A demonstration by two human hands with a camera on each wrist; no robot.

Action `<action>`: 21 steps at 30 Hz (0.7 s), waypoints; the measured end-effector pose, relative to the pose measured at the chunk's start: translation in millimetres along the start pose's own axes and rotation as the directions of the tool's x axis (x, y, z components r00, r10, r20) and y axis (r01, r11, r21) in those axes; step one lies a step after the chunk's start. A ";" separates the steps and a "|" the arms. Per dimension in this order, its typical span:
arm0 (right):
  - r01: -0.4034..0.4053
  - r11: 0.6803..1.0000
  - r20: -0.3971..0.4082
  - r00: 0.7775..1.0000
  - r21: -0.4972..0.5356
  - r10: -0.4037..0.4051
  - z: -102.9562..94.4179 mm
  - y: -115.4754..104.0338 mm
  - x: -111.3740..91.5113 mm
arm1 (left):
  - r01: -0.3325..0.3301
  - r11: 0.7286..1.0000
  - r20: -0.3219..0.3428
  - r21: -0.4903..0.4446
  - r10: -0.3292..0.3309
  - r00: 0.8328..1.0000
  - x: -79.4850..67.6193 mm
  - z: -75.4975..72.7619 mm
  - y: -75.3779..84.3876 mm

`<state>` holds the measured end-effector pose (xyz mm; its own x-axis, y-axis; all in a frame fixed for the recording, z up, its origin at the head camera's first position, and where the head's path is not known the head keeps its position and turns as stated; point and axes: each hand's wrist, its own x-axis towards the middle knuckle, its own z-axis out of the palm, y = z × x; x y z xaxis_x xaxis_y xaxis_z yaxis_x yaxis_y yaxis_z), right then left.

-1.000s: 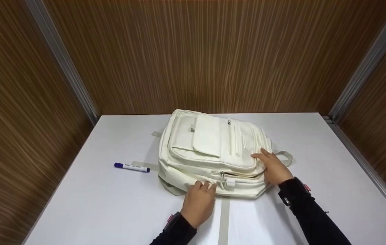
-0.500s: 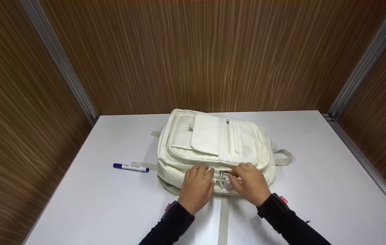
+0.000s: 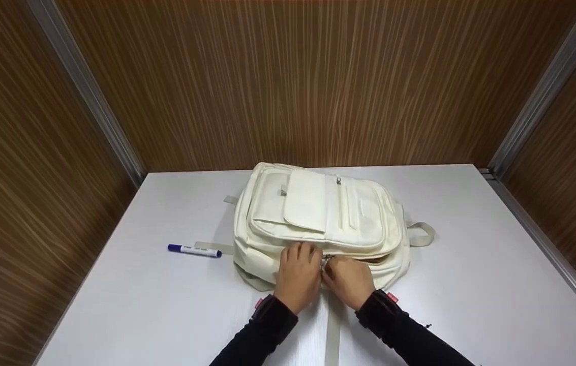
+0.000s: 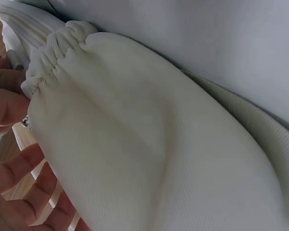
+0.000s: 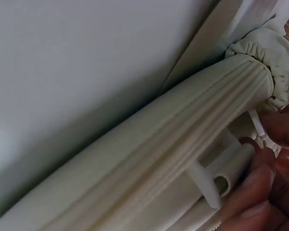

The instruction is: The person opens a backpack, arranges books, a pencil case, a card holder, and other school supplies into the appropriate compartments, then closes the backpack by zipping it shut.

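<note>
A cream backpack [image 3: 308, 203] lies front side up on the table, its grab loop [image 3: 422, 235] to the right. My right hand [image 3: 350, 281] pinches at the zipper pull on the near side; its fingers hide the pull in the head view. To the right of it, a dark gap shows along the zip. My left hand [image 3: 298, 277] rests on the near side just left of the zipper, fingers laid over the edge. The left wrist view shows its fingers [image 4: 26, 197] spread along the fabric beside the gathered side pocket [image 4: 106, 130].
A marker [image 3: 194, 250] with a blue cap lies left of the backpack on the white table [image 3: 130, 305]. Straps [image 3: 333, 330] stick out from under the bag, one toward the front edge. Wood-grain panels [image 3: 318, 81] stand behind and at both sides.
My right hand has come left from the bag's right end to the zipper, beside the left hand. My left hand has moved slightly up onto the bag's edge.
</note>
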<state>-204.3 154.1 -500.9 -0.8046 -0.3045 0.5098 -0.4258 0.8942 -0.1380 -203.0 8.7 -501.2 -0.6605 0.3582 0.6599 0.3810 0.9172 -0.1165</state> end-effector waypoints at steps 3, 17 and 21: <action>-0.008 0.999 0.021 1.000 0.047 0.007 1.1 1.7 -0.3 | 0.008 1.000 0.006 -0.025 -0.008 1.000 0.7 0.9 0.7; -0.015 0.952 0.171 0.984 0.307 -0.040 -17.7 13.7 -8.8 | 0.045 0.998 0.040 -0.034 -0.043 0.998 -2.5 4.6 5.6; -0.019 0.924 0.132 0.991 0.382 -0.034 -20.9 17.8 -9.1 | 0.041 0.998 0.045 -0.041 -0.039 0.998 -3.5 2.4 3.0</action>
<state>-195.9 179.7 -490.2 -0.8372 -0.3755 0.3976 -0.5362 0.7067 -0.4615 -201.1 10.6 -505.7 -0.7032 0.3295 0.6300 0.3799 0.9231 -0.0588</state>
